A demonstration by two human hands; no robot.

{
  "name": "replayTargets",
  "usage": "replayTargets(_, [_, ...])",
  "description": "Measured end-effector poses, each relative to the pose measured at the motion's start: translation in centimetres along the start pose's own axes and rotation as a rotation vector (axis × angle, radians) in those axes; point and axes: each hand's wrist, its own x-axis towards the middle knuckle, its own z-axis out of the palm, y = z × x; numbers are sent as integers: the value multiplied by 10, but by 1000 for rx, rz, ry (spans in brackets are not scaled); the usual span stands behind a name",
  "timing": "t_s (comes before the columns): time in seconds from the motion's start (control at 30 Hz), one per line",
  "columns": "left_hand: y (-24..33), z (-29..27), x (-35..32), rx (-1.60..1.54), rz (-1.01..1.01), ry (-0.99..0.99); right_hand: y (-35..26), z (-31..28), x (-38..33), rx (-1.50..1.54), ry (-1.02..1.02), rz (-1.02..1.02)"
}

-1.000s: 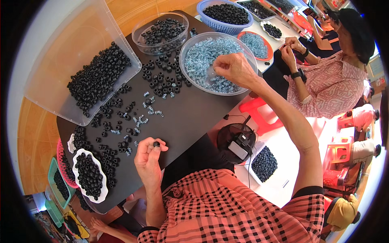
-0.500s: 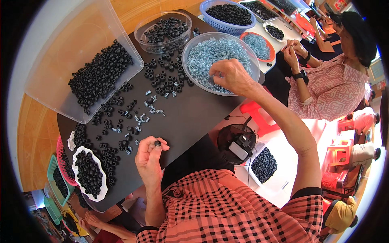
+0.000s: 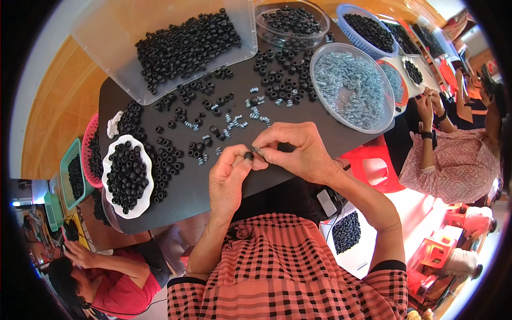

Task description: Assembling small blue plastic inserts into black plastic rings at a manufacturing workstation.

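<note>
Nearest: person's checked red/black shirt at lower edge, both forearms coming up from it. L hand w/ thumb + forefinger grip clamped on a small black rubber ring, held just above the near edge of the black table. R hand right beside it, fingertips pinched together on a tiny silver spring touching the ring; the two hands meet there.

Just beyond hands: loose black rings & a few silver springs scattered on table. To the L, white dish heaped w/ black rings, pink basket behind it.

Farther: clear round bowl full of silver springs, R of centre; clear plastic tub of black rings, far L; clear bowl of rings, blue basket at far edge.

Another person in pink patterned top sits at R, apart.
</note>
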Motion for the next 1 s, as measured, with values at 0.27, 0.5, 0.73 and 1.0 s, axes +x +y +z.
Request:
replayTargets(0.27, [0, 1, -1, -14, 27, -3, 13, 14, -5, -12, 46, -100])
replayTargets(0.5, [1, -1, -1, 28, 30, 0, 17, 27, -11, -127, 127, -220])
replayTargets(0.73, [2, -7, 0, -28, 4, -16, 18, 30, -1, 104, 76, 57])
replayTargets(1.0, [11, -5, -3, 7, -21, -19, 31, 15, 84, -612, 18, -420])
